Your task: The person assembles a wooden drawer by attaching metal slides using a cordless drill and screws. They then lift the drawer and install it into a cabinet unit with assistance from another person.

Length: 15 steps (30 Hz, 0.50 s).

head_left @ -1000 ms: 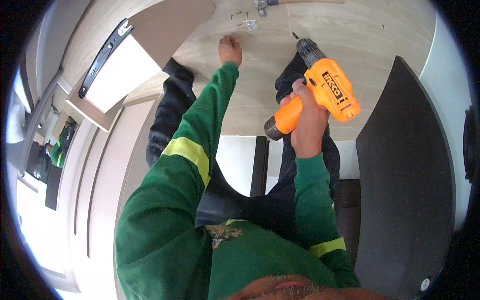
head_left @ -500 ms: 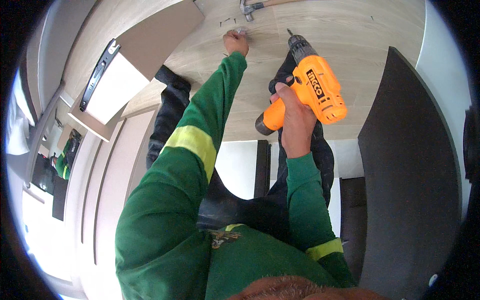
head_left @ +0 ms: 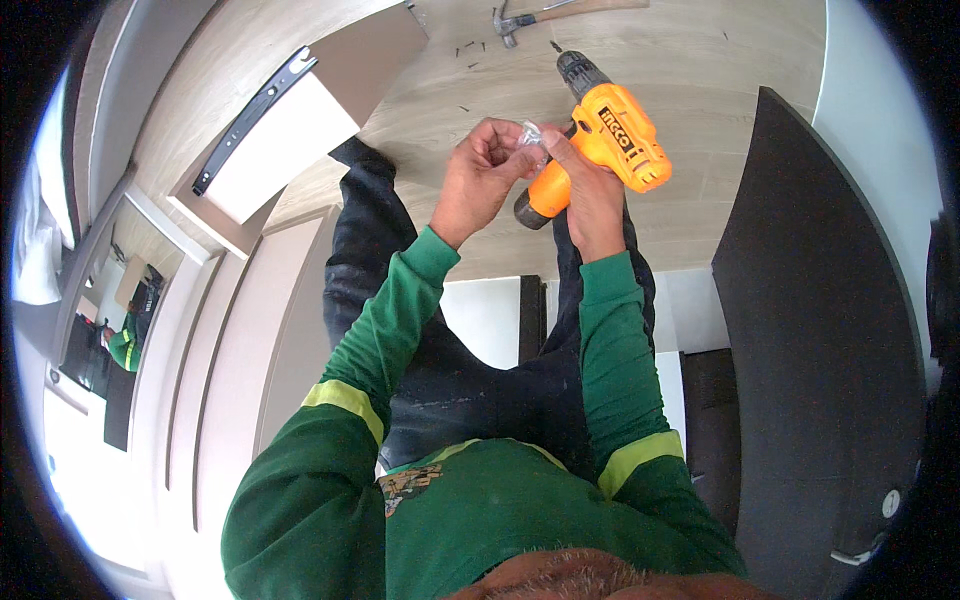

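Note:
My right hand (head_left: 597, 205) is wrapped round the handle of an orange cordless drill (head_left: 622, 135). The drill's black chuck points up and away, with a thin bit (head_left: 557, 47) in it. Between the fingers of my left hand (head_left: 478, 178) is a small clear plastic bag (head_left: 531, 140); its contents are too small to make out. Both hands meet in front of my legs, the bag close beside the drill handle and by my right thumb.
A claw hammer (head_left: 508, 30) and several dark screws (head_left: 470, 47) lie on the wood-look floor at the far side. To the left stands a drawer-like box (head_left: 285, 150) with a black slide rail (head_left: 250, 122). A dark panel (head_left: 820, 300) rises on the right.
My left hand has come back from the floor near the screws, bringing the plastic bag to the drill. The right hand still holds the drill, shifted slightly left.

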Available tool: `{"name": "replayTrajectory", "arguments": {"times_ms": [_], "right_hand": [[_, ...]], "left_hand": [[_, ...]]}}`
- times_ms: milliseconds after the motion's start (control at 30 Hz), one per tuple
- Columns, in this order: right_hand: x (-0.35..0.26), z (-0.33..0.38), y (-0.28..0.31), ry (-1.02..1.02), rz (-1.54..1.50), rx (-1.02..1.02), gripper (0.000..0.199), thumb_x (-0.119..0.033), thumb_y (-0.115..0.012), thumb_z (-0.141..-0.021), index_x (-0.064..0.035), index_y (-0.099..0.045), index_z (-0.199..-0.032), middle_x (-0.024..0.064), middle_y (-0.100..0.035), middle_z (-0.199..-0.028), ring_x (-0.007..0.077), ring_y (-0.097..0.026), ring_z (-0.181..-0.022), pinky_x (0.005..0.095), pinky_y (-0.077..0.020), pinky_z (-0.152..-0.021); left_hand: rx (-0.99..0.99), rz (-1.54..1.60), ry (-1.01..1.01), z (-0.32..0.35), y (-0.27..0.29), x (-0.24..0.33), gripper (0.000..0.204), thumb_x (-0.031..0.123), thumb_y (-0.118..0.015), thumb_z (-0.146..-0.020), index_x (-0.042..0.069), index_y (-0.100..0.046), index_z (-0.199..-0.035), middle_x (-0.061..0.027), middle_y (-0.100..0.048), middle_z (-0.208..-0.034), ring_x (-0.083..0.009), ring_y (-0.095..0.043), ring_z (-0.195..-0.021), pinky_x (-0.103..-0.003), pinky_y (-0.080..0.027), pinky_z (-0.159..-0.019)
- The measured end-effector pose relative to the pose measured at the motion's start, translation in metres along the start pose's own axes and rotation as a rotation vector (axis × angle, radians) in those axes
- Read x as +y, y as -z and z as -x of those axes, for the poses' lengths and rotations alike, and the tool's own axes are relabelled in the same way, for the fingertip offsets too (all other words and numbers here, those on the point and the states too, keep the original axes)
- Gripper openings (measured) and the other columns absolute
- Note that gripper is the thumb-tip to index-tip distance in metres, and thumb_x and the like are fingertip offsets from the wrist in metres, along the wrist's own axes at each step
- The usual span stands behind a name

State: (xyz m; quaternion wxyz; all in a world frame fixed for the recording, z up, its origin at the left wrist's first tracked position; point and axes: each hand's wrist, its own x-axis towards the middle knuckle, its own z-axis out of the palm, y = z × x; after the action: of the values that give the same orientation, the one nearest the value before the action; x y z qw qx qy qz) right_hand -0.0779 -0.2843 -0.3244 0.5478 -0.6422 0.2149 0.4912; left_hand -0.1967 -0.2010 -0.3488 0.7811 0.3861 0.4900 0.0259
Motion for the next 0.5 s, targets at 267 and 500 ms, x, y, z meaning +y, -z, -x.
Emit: {"name": "replayTrajectory", "arguments": {"times_ms": [267, 500], "right_hand": [[-0.013, 0.014, -0.009, 0.066, 0.066, -0.012, 0.026, -0.011, -0.078, -0.087, -0.0044, -0.063, -0.107, 0.0026, -0.067, -0.094, 0.0128, -0.064, -0.084, 0.0305, -0.0524, -0.076], [-0.025, 0.014, -0.004, 0.022, 0.122, -0.096, 0.038, -0.003, -0.078, -0.084, -0.0033, -0.060, -0.118, 0.0034, -0.064, -0.101, 0.0138, -0.064, -0.089, 0.0305, -0.0529, -0.079]], "left_hand": [[-0.036, -0.053, 0.061, 0.018, 0.007, 0.021, 0.022, 0.014, -0.068, -0.100, -0.003, -0.068, -0.113, -0.0054, -0.071, -0.098, -0.0091, -0.063, -0.082, -0.026, -0.055, -0.074], [-0.070, -0.307, -0.005, 0.019, 0.007, 0.044, 0.022, 0.018, -0.065, -0.102, -0.002, -0.070, -0.111, -0.0028, -0.068, -0.090, -0.0099, -0.061, -0.079, -0.026, -0.052, -0.075]]}}
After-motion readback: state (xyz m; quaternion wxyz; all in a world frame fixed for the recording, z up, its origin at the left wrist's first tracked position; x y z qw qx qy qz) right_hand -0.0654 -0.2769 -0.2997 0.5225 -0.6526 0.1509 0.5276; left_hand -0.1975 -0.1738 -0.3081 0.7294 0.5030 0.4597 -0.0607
